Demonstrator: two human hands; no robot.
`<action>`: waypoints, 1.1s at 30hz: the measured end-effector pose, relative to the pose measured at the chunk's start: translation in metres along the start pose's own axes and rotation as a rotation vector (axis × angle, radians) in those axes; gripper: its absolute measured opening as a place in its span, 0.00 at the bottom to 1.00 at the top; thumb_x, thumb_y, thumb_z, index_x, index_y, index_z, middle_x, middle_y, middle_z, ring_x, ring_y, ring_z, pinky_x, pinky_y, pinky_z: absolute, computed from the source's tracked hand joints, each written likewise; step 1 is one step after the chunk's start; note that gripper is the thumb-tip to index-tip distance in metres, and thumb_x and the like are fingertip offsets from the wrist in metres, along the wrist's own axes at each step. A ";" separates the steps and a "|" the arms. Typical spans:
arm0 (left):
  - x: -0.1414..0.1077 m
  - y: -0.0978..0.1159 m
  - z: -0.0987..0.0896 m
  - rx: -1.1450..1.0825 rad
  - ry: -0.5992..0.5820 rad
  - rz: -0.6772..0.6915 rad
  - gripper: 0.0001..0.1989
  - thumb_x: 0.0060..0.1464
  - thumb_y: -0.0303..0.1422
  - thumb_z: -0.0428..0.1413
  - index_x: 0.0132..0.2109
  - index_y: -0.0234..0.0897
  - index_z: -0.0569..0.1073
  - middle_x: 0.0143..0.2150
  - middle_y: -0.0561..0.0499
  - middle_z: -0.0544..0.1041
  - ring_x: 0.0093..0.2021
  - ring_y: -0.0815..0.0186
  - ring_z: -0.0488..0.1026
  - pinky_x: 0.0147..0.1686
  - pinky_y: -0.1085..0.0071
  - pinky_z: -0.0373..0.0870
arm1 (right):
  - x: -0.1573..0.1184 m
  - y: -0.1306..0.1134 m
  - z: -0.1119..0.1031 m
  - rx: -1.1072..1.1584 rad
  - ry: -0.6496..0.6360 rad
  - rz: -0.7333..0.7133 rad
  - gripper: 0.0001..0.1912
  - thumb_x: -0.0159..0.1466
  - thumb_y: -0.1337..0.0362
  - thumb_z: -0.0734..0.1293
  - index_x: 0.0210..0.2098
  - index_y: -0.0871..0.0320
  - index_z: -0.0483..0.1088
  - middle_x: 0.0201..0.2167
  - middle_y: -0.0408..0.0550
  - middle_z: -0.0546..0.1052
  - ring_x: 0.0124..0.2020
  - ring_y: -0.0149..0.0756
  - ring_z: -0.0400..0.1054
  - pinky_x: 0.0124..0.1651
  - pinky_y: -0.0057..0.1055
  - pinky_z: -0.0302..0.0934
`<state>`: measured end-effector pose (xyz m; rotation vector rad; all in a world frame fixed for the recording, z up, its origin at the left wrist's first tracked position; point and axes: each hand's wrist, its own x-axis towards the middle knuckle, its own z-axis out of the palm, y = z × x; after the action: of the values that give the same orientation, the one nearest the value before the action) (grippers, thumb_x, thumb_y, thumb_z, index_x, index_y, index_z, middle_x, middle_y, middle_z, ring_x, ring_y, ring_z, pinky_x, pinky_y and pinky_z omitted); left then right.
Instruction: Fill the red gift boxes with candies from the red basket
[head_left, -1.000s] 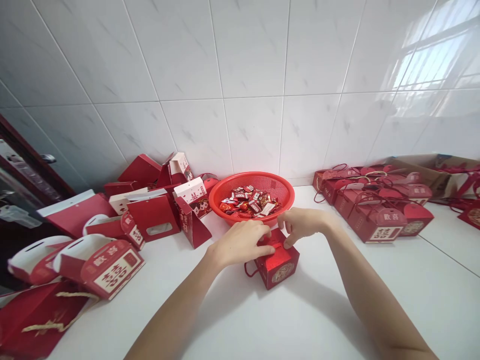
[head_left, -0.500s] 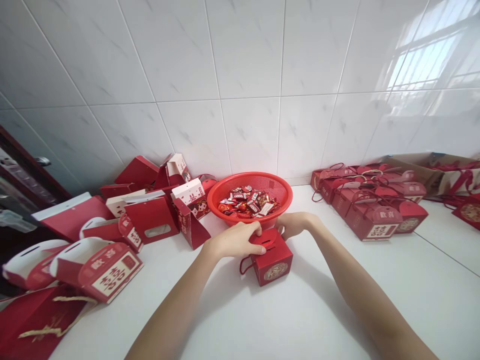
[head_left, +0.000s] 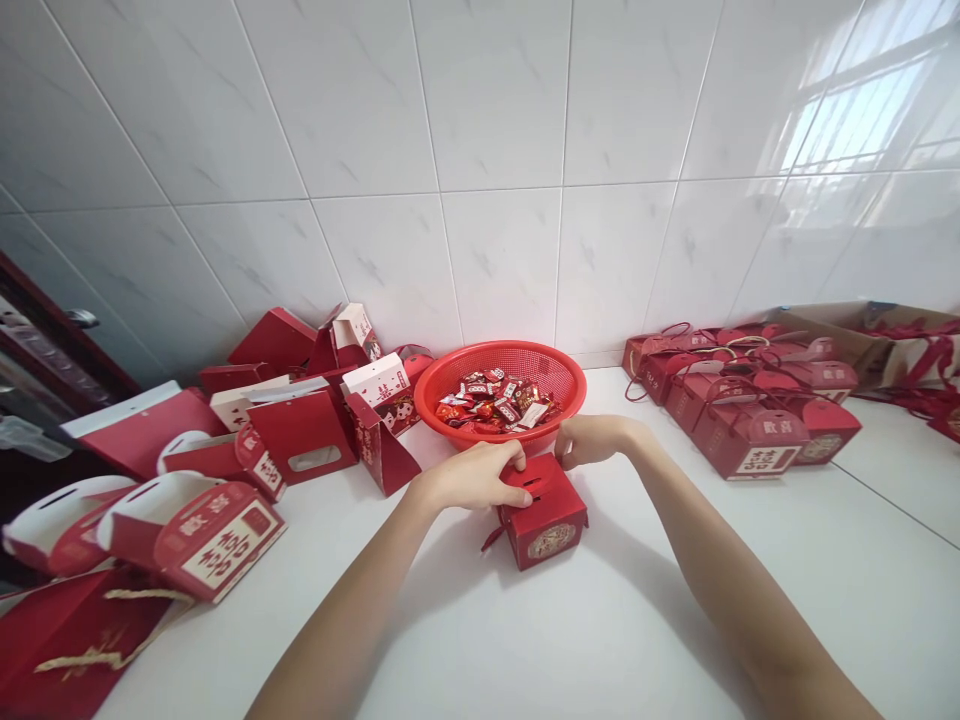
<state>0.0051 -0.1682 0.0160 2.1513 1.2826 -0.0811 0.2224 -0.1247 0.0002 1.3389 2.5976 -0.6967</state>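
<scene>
A small red box (head_left: 546,512) with a round gold pattern on its front stands on the white table, in front of a red plastic basket (head_left: 574,395) of wrapped candies (head_left: 504,400). My left hand (head_left: 484,478) grips the top of the box, thumb on the lid near its slots. Behind the box's right back corner is my right hand (head_left: 589,440), fingers curled together; whatever they pinch is too small to make out. A short piece of dark red cord (head_left: 493,538) sticks out at the box's left side.
Open and half-folded red boxes (head_left: 217,535) crowd the left side, with a red bag (head_left: 75,640) at the front left. Closed red boxes (head_left: 750,435) stand grouped at the right, beside a cardboard box (head_left: 832,335). A tiled wall (head_left: 502,250) rises behind.
The cord loop at the box's left side has drawn in and shows shorter. My right hand has shifted slightly up, its fingers more closed. My left hand remains on the box.
</scene>
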 end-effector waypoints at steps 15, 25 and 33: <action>0.001 -0.001 0.010 -0.156 0.189 -0.023 0.20 0.40 0.31 0.59 0.45 0.37 0.77 0.37 0.49 0.79 0.32 0.59 0.77 0.27 0.70 0.67 | -0.039 -0.007 -0.026 0.477 0.172 -0.143 0.06 0.56 0.65 0.65 0.24 0.59 0.68 0.26 0.47 0.77 0.30 0.35 0.72 0.35 0.29 0.65; -0.008 0.000 -0.005 -0.576 0.303 0.102 0.18 0.46 0.27 0.55 0.47 0.37 0.77 0.52 0.46 0.77 0.32 0.65 0.78 0.37 0.65 0.76 | -0.044 -0.010 -0.029 0.771 0.354 -0.141 0.15 0.58 0.54 0.70 0.25 0.59 0.69 0.23 0.44 0.76 0.28 0.33 0.71 0.36 0.32 0.66; -0.020 0.009 -0.019 -1.114 0.386 0.261 0.13 0.48 0.28 0.63 0.44 0.35 0.78 0.51 0.44 0.74 0.42 0.63 0.75 0.43 0.59 0.79 | -0.049 -0.020 -0.031 0.845 0.375 -0.178 0.18 0.59 0.50 0.72 0.29 0.59 0.70 0.29 0.48 0.80 0.33 0.35 0.74 0.43 0.35 0.68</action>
<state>-0.0029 -0.1769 0.0426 1.3276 0.8646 0.9636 0.2385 -0.1561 0.0496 1.5351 2.8402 -1.8908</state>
